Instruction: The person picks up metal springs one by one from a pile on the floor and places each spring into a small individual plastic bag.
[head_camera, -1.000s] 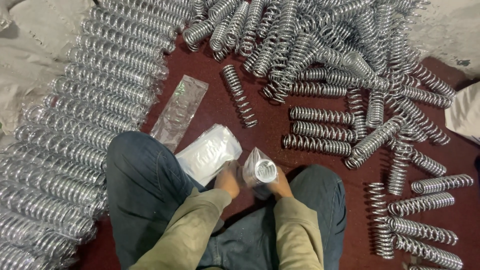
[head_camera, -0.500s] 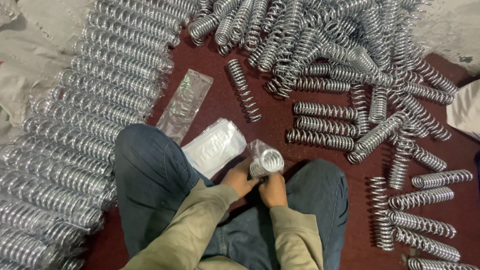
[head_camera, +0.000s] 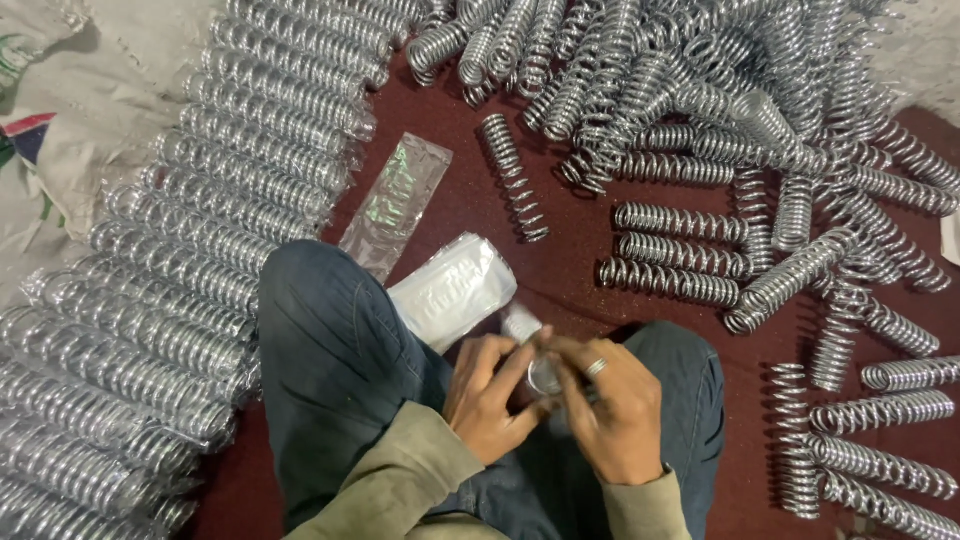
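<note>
The bagged spring (head_camera: 528, 350) sits near you, above your lap between your knees, mostly hidden by your hands. Your left hand (head_camera: 492, 392) and right hand (head_camera: 607, 405) are both closed around it. It looks stiff steel in slick plastic, so grip the coil body, not the loose film.

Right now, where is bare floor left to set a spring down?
Bare red floor lies between the lone spring and the three-spring row; another strip runs beside the right knee. The bagged rows left and the loose heap above are crowded.
</note>
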